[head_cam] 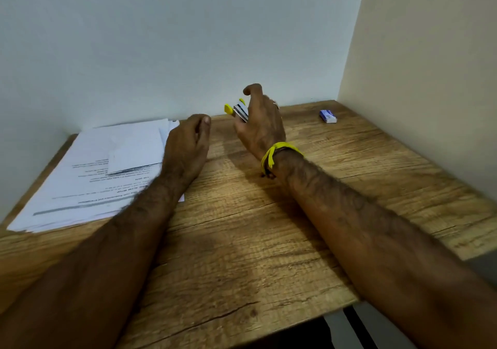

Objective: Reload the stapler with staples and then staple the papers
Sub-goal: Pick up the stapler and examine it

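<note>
Item count on the wooden surface (242,241).
One stapler (236,110), one staple box (328,116), one stack of papers (94,176), two hands.

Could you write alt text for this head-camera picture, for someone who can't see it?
Over a wooden table, a person's right hand holds a yellow stapler, while the left hand hovers beside a stack of papers. A small blue box lies at the far right corner.

Forearms: both bare and hairy, no sleeves in view.
Right wrist: yellow thread (271,153) tied round it, loose ends hanging from a knot.
Right hand (262,125): a ring (275,103) on one finger.
Left hand (188,144): nothing worn.
</note>
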